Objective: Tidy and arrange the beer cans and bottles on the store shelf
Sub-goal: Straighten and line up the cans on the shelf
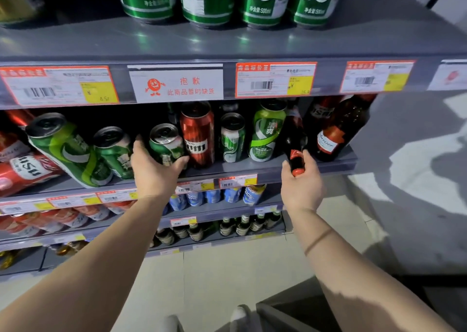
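The grey shelf [328, 166] carries a sign [176, 83] reading 抱歉 above it. My left hand [151, 164] wraps a tilted green can [165, 143] beside the red can [198, 135]. Right, my right hand [302, 180] grips the dark bottle [294, 139] by its red-capped neck, base pointing far into the shelf.

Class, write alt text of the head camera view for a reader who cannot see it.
Facing a store beer shelf, the left hand grips a green can while the right hand holds a dark bottle by its red-capped neck. Green and red cans and brown bottles surround them.
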